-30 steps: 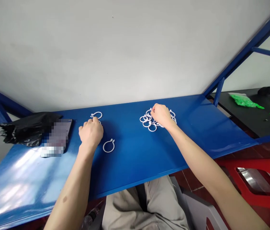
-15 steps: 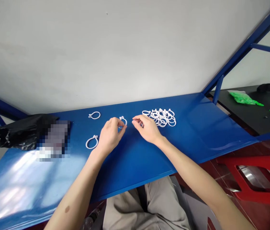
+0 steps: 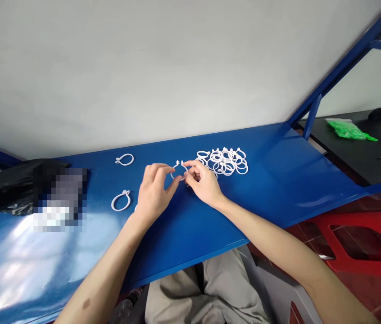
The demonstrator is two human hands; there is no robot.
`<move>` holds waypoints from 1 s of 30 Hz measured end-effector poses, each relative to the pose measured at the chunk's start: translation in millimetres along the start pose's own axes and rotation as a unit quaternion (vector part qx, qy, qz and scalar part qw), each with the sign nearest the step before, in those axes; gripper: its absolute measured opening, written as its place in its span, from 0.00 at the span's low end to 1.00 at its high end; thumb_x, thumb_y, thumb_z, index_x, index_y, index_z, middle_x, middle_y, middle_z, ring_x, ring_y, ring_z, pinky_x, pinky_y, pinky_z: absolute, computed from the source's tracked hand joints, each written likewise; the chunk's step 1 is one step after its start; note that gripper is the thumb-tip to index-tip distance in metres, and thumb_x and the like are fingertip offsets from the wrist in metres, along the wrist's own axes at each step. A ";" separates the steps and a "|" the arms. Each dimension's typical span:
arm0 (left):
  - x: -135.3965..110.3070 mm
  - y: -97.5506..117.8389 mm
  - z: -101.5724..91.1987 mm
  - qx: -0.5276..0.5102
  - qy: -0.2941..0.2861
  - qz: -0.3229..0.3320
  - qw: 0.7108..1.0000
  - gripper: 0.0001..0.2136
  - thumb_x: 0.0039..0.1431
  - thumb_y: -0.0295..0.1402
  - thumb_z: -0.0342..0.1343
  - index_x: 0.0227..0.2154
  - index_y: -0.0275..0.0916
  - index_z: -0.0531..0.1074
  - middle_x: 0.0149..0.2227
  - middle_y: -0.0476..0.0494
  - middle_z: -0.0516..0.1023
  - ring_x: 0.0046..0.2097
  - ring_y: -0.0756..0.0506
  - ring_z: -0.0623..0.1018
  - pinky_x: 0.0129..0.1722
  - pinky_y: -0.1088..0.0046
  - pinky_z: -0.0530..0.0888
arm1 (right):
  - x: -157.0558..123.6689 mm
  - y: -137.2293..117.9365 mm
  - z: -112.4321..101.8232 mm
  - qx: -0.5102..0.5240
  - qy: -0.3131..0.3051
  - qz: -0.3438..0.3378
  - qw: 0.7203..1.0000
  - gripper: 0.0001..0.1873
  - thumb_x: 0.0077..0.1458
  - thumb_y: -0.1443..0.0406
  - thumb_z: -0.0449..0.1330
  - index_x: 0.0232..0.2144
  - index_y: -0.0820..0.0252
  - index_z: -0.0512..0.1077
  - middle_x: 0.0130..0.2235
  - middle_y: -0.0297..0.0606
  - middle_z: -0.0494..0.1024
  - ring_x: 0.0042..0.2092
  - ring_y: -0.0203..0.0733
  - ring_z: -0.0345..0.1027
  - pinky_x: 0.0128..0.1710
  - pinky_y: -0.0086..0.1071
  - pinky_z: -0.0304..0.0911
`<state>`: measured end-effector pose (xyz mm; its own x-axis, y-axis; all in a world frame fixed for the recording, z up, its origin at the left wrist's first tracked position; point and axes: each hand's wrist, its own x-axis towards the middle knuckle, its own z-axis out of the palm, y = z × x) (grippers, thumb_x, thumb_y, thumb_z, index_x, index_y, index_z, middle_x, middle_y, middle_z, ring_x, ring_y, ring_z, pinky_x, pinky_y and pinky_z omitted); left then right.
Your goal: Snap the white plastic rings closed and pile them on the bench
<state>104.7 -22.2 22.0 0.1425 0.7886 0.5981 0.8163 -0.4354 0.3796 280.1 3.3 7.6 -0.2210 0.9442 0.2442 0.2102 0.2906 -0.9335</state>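
My left hand (image 3: 155, 193) and my right hand (image 3: 204, 182) meet over the middle of the blue table (image 3: 278, 180). Together they pinch one white plastic ring (image 3: 178, 167), its two ends apart at the top. Just right of my hands lies a pile of white rings (image 3: 226, 162), several of them overlapping. Two single closed rings lie to the left: one at the back (image 3: 124, 159), one nearer me (image 3: 121, 200). A sliver of another white ring shows under my left wrist.
A crumpled black plastic bag (image 3: 8, 189) and a blurred flat object (image 3: 58, 198) lie at the table's left. A grey wall stands behind. To the right are a blue frame post (image 3: 312, 117), a black table with a green bag (image 3: 347, 129), and a red stool (image 3: 362, 243) below.
My right hand left the pile and came left; my left hand came right from the single rings. Both now grip one ring between them.
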 end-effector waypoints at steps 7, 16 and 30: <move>-2.2 0.1 3.8 -0.089 -0.110 -0.102 0.985 0.15 0.70 0.37 0.46 0.56 0.40 0.66 0.40 0.44 0.82 0.37 0.46 0.81 0.40 0.70 0.75 | -3.0 2.1 0.6 -0.068 0.010 -0.064 0.996 0.14 0.63 0.64 0.57 0.48 0.53 0.79 0.36 0.34 0.82 0.34 0.38 0.74 0.39 0.33 0.71; -10.7 6.1 10.7 -0.121 -0.111 -0.072 0.984 0.15 0.72 0.38 0.41 0.53 0.41 0.69 0.41 0.43 0.82 0.36 0.48 0.82 0.38 0.71 0.78 | -9.2 6.7 -2.5 -0.172 0.007 -0.141 0.975 0.14 0.67 0.66 0.55 0.47 0.54 0.80 0.38 0.38 0.81 0.38 0.40 0.75 0.42 0.34 0.71; 11.3 -48.9 -14.0 0.120 -0.056 -0.151 0.980 0.23 0.69 0.40 0.45 0.61 0.36 0.67 0.61 0.29 0.72 0.63 0.31 0.68 0.60 0.47 0.67 | 26.9 7.4 -49.2 -0.372 0.115 -0.096 0.916 0.18 0.69 0.64 0.51 0.50 0.59 0.79 0.41 0.44 0.75 0.43 0.46 0.70 0.45 0.40 0.68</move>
<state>58.6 1.9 20.0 -0.0756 0.9145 0.3974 0.9373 -0.0708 0.3414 322.5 38.4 20.2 -0.1335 0.8475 0.5138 0.7979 0.3994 -0.4514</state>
